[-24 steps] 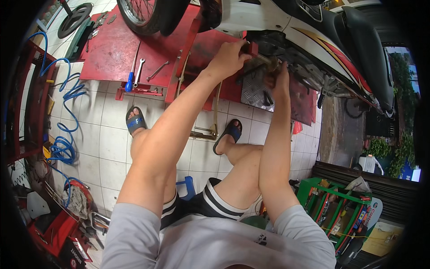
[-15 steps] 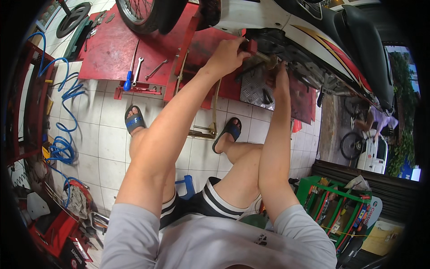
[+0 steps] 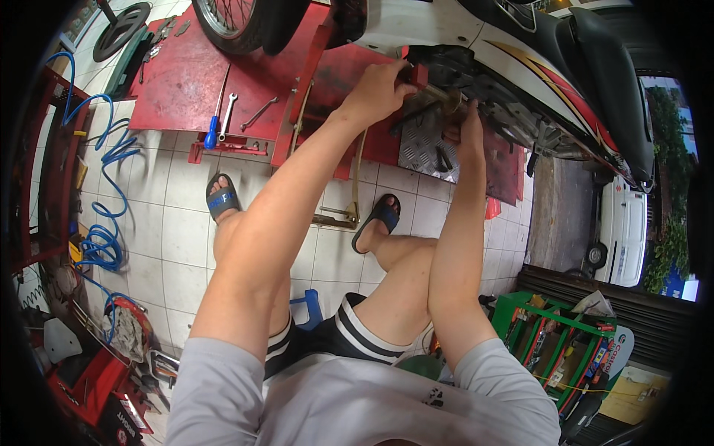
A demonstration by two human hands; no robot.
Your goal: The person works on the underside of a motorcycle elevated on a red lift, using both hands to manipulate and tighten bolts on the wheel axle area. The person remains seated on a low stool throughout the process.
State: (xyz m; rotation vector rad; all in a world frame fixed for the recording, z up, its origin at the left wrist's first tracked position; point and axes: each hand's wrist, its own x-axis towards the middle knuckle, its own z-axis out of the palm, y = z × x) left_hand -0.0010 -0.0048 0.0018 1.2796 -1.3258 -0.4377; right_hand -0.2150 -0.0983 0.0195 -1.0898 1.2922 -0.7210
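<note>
The motorbike stands along the upper edge of the view, its lower middle just beyond the person's two hands. A round, brass-coloured part sits low on that side, in front of the dark engine. The right hand is up beside this part with its fingers bent; what they grip, if anything, is partly hidden, so I cannot tell. The left hand is at a red block to the left of the part, its thumb and forefinger parted at the block's near side; whether they close on something there I cannot tell either.

Below the right hand lies a ridged metal plate with a small dark thing on it. A red bar rises to the left of the left hand. Further left, on the red table, a screwdriver with a blue handle lies next to a wrench, and a second wrench lies slantwise to the right of them. The bike's spoked front wheel is above these tools.

Beneath, the person's sandalled feet are on the white tiled floor. A coiled blue hose hangs at far left, and a green rack stands at lower right.
</note>
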